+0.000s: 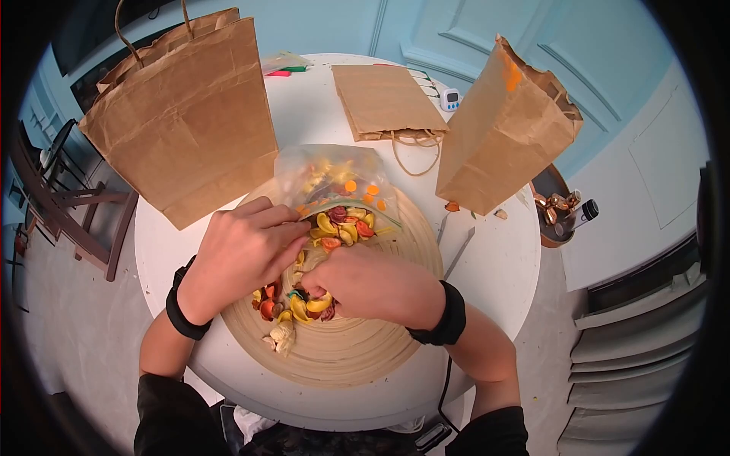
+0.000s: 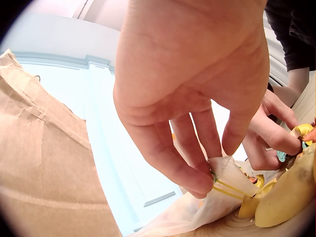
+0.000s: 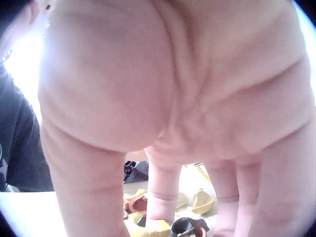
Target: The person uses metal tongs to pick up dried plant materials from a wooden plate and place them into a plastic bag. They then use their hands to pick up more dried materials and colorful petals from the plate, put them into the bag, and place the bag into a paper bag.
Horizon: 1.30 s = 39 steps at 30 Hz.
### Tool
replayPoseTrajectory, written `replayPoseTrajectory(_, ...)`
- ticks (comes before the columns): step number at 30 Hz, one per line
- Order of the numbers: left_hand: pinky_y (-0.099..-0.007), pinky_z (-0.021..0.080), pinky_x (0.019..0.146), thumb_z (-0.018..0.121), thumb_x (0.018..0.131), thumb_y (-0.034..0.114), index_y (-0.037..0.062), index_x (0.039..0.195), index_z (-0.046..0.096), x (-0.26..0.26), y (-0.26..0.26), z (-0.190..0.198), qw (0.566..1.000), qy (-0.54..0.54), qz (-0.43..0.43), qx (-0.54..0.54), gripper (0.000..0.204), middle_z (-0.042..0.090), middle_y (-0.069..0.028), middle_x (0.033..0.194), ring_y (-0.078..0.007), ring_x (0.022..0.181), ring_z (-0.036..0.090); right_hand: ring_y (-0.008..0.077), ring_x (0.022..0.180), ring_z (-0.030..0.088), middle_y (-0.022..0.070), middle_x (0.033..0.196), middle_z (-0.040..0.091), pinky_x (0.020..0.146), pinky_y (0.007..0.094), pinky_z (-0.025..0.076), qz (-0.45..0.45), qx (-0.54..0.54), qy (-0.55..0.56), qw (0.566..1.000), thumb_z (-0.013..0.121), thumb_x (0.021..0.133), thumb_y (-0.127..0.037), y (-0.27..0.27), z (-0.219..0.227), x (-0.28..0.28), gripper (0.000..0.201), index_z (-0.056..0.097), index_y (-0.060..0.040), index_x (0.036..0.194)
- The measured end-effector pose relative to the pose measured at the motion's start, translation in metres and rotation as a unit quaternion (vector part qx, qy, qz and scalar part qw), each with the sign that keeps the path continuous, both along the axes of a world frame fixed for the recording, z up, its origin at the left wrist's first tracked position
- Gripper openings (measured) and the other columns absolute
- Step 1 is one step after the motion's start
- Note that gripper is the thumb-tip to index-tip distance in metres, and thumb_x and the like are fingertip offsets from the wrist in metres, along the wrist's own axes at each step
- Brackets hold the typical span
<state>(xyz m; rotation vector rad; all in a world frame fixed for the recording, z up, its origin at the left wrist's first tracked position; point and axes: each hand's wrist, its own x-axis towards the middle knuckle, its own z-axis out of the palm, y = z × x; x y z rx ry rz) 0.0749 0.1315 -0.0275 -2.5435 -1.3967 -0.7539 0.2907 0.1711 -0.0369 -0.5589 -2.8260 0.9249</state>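
My left hand pinches the edge of a clear zip bag at its mouth, between thumb and fingertips in the left wrist view. The bag lies on a round woven mat, with dried petals in yellow, red and orange at its opening. My right hand is curled down over a second heap of dried petals nearer me. In the left wrist view its fingertips close on yellow and teal pieces. A pale dried piece lies at the heap's near side.
Upright paper bags stand at the left and right; a folded paper bag lies between them. A small white timer is at the back. Metal tweezers lie right of the mat. A brown tray sits beyond the table's right edge.
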Motion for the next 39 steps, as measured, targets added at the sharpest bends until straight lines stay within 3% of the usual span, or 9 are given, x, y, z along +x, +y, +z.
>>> replayPoseTrajectory(13,-0.0345,0.052,0.061,0.075,0.087,0.02,0.0085,0.095,0.078,0.0,0.0,0.0,1.0,0.0,-0.001,0.001,0.014,0.071,0.0011,0.09,-0.0196,0.079,0.065,0.0373,0.073,0.06,0.0145,0.072,0.059,0.066,0.0446,0.046,-0.004,0.009,-0.038,0.999,0.069,0.073,0.002,0.01,0.011,0.005,0.017,0.056,-0.0058,0.08)
replayPoseTrajectory(18,-0.0362,0.056,0.069,0.075,0.083,0.011,0.0059,0.102,0.08,0.001,-0.002,0.006,0.999,-0.001,0.004,-0.044,0.02,0.075,-0.0045,0.098,-0.024,0.084,0.068,0.0356,0.075,0.062,0.0135,0.08,0.06,0.066,0.0446,0.047,-0.023,0.046,-0.005,0.999,0.072,0.074,0.0,0.028,0.03,0.013,0.017,0.058,-0.0067,0.082)
replayPoseTrajectory(21,-0.0362,0.056,0.07,0.075,0.084,0.011,0.006,0.103,0.079,0.002,-0.002,0.005,0.999,-0.006,0.003,-0.038,0.021,0.075,-0.0046,0.1,-0.0243,0.084,0.068,0.0351,0.078,0.063,0.0131,0.09,0.062,0.069,0.0435,0.05,-0.109,0.133,0.035,0.985,0.073,0.077,0.0,0.03,0.038,0.012,0.016,0.061,-0.0056,0.086)
replayPoseTrajectory(24,-0.0361,0.056,0.071,0.075,0.084,0.011,0.0064,0.106,0.079,0.003,-0.002,0.005,0.999,-0.012,0.007,-0.031,0.022,0.075,-0.0047,0.102,-0.0246,0.084,0.068,0.0366,0.085,0.064,0.0153,0.089,0.059,0.074,0.0449,0.051,-0.152,0.176,0.095,0.968,0.061,0.087,-0.002,0.03,0.035,0.005,0.007,0.064,-0.0048,0.092)
replayPoseTrajectory(28,-0.0359,0.057,0.073,0.078,0.082,0.013,0.0076,0.113,0.078,0.002,-0.002,0.005,1.0,-0.016,0.011,-0.021,0.031,0.075,-0.0044,0.108,-0.0249,0.086,0.067,0.0347,0.086,0.066,0.0108,0.097,0.063,0.075,0.0436,0.053,-0.169,0.154,0.09,0.969,0.07,0.085,0.001,0.029,0.031,0.006,0.016,0.064,-0.0048,0.099)
replayPoseTrajectory(33,-0.0359,0.057,0.076,0.083,0.075,0.014,0.0084,0.12,0.075,0.002,-0.003,0.008,0.999,-0.01,0.009,-0.04,0.045,0.073,-0.0036,0.114,-0.0248,0.09,0.067,0.0348,0.087,0.066,0.0116,0.1,0.066,0.075,0.0438,0.053,-0.166,0.162,0.032,0.972,0.072,0.085,-0.005,0.028,0.043,0.01,0.015,0.063,-0.004,0.096)
replayPoseTrajectory(36,-0.0361,0.057,0.076,0.084,0.073,0.011,0.0091,0.12,0.075,0.001,-0.003,0.007,0.999,0.006,0.013,-0.033,0.047,0.073,-0.0035,0.114,-0.0246,0.091,0.067,0.0351,0.087,0.066,0.0116,0.095,0.066,0.075,0.0446,0.052,-0.14,0.082,-0.101,0.982,0.074,0.083,-0.012,0.025,0.041,0.013,0.016,0.062,-0.006,0.092)
replayPoseTrajectory(39,-0.034,0.056,0.07,0.08,0.075,0.012,0.0096,0.116,0.076,-0.001,-0.002,0.005,0.999,0.033,0.016,-0.008,0.041,0.073,0.0003,0.111,-0.0208,0.091,0.066,0.036,0.088,0.065,0.0133,0.088,0.065,0.074,0.0451,0.05,-0.078,0.095,-0.076,0.99,0.074,0.08,-0.016,0.01,0.025,0.028,0.017,0.063,-0.0081,0.089)
